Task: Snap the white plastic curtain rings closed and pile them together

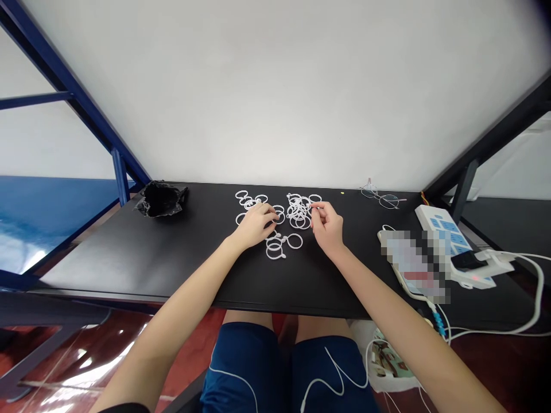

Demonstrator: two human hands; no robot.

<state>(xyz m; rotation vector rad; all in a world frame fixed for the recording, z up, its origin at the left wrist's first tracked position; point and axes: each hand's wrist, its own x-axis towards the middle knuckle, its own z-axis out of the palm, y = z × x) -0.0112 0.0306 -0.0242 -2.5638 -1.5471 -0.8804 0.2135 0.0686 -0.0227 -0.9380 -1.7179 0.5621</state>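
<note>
White plastic curtain rings with small tabs lie on a black tabletop (172,258). In the middle, a tangled pile of rings (298,211) sits between my hands. My left hand (257,223) is palm down over a looser group of rings (246,199), partly hiding it; its thumb and fingers are apart, with the fingertips by a ring (279,217). Closer to me lie a few separate rings (274,250). My right hand (329,227) is at the right edge of the pile, fingers curled and pinched together; what is between the fingertips is too small to make out.
A crumpled black bag (161,199) stands open at the back left. Eyeglasses (379,197) lie at the back right. Farther right are a phone (411,269) on a cable and a white power strip (445,229) with plugs. White cables (538,287) trail over the right edge.
</note>
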